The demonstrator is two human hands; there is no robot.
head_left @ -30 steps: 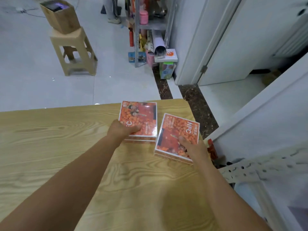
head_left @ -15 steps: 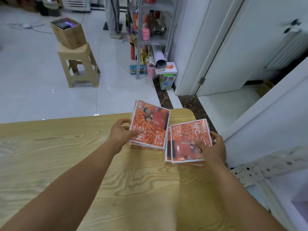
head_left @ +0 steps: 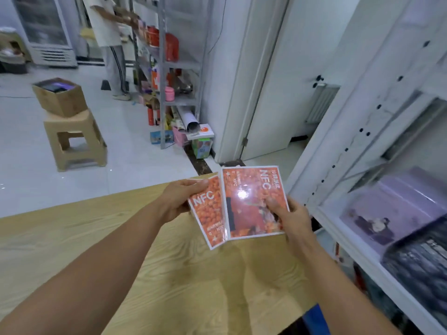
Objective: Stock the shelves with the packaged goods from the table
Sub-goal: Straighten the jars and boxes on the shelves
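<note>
The shelves (head_left: pixel 338 151) stood right of the bench (head_left: pixel 169 274). Above its far corner the right pack (head_left: pixel 251 197) was gripped by the right hand (head_left: pixel 292 221), the left pack (head_left: pixel 208 213) by the left hand (head_left: pixel 176 201). Both were best kept flat and carried right without knocking the shelves.
</note>
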